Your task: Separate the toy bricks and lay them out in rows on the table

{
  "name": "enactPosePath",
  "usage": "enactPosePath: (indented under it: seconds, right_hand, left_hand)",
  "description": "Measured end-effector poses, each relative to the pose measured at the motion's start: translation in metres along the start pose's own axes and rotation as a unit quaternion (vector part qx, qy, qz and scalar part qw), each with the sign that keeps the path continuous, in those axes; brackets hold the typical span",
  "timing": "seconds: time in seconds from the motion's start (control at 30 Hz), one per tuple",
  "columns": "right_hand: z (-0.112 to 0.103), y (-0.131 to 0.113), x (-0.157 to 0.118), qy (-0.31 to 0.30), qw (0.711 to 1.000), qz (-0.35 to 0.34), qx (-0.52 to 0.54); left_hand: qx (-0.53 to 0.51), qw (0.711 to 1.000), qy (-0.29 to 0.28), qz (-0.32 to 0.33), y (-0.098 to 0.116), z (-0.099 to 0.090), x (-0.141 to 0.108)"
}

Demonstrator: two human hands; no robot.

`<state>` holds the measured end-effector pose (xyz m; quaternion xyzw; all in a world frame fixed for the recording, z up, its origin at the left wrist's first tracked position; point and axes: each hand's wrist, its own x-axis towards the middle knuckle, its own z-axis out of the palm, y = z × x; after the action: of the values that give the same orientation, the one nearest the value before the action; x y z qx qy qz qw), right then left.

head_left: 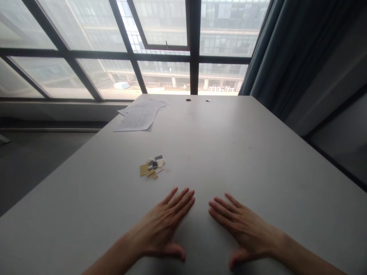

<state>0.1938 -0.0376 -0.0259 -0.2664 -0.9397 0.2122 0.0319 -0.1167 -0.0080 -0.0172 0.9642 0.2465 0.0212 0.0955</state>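
Left hand (pixel 164 225), right hand (pixel 248 229) facing palm-down over surface (pixel 229 152), grips wide, empty. Apparently no handling underway; reaching bricks (pixel 155 164) means left hand stretching toward eleven o'clock.

Toy-brick pieces (pixel 153 167), tan, grey and off-white: I observe a loose, overlapping heap on the table (pixel 229 149), at my 11 o'clock. Tan at its 9, grey at 1.
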Motion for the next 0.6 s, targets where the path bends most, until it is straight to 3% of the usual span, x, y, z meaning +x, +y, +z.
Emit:
enactPosePath:
  seconds: [0.1, 0.23, 0.4, 0.5, 0.6]
  right_hand:
    - [0.007, 0.005, 0.002, -0.02, 0.999, 0.025, 0.032]
    - [0.004, 0.005, -0.001, -0.017, 0.999, 0.03, 0.032]
    - [0.009, 0.003, -0.002, 0.068, 0.996, -0.033, -0.041]
    - [0.019, 0.001, -0.001, 0.209, 0.97, -0.104, -0.068]
    - [0.024, 0.0, 0.008, 0.294, 0.949, -0.101, -0.057]
  left_hand:
    - [-0.047, 0.998, -0.029, -0.01, -0.008, 0.017, -0.002]
    - [-0.067, 0.997, -0.043, -0.016, -0.01, 0.021, -0.005]
    - [-0.104, 0.994, -0.022, -0.013, -0.005, 0.016, -0.006]
    - [-0.16, 0.978, 0.104, -0.088, -0.027, 0.012, -0.019]
    - [-0.109, 0.912, 0.297, -0.26, -0.076, 0.011, -0.037]
